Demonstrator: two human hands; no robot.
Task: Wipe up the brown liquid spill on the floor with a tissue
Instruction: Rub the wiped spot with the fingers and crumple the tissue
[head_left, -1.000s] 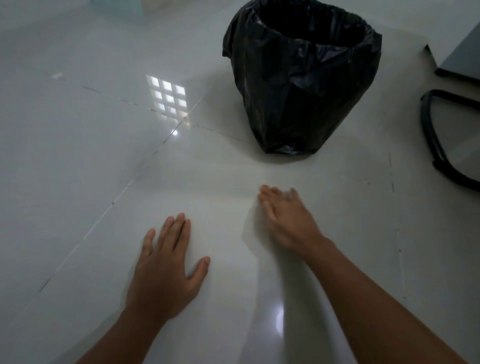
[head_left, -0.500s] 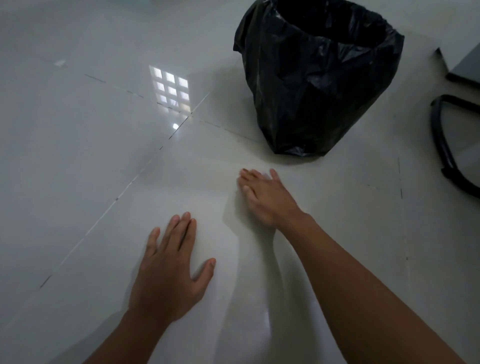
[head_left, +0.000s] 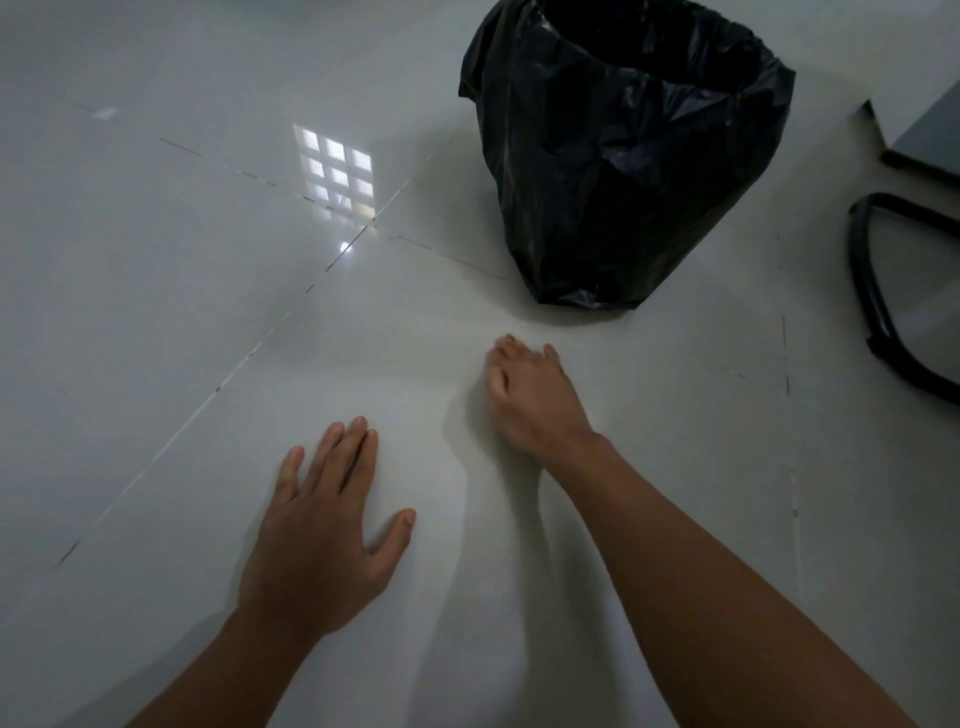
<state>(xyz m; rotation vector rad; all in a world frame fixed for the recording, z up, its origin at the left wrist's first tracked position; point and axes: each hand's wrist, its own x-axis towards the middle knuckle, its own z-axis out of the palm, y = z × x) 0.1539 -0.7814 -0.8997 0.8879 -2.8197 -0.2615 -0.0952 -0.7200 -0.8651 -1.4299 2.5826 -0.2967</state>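
Fingers of the left hand (head_left: 317, 540) lie spread flat on the pale tiled floor (head_left: 156, 322), holding nothing. Far right stands a black-bagged bin (head_left: 618, 166). Near it, the right hand (head_left: 530, 400) presses down, fingers curled; any tissue or brown spill cannot be seen.

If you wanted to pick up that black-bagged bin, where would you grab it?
Take the bin by its open top rim, reaching down from above: the bag-wrapped body widens upward and looks slippery, so the rim gives the surest hold. The right hand is nearest.
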